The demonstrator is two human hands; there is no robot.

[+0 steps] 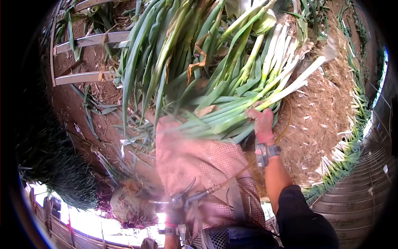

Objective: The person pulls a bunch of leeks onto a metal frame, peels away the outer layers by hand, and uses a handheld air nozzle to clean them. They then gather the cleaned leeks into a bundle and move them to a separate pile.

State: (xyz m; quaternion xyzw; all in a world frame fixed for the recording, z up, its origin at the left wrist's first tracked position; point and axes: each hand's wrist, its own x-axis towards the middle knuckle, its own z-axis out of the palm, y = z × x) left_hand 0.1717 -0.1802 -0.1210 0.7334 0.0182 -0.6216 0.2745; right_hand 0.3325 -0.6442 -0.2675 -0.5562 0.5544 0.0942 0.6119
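Observation:
My right hand [263,121], in a pinkish glove with a strapped device at the wrist, is closed around a bundle of long green onions [236,112]. Their white stalks point to the upper right, and their green leaves lie across a pink checked cloth [203,153] over my lap. Lower down, my left hand [175,212] is blurred by glare and closed around a metal tool [195,197] with a hose fitting. Its separate fingers are hard to make out. A larger heap of green onions [166,50] lies just beyond the bundle.
A curved metal rack [93,40] stands at the upper left. Fibrous root debris [315,112] covers the ground at right, bordered by a curved row of onions [346,162]. Dark green leaves [62,166] and a pale sack-like bundle [130,205] are at lower left.

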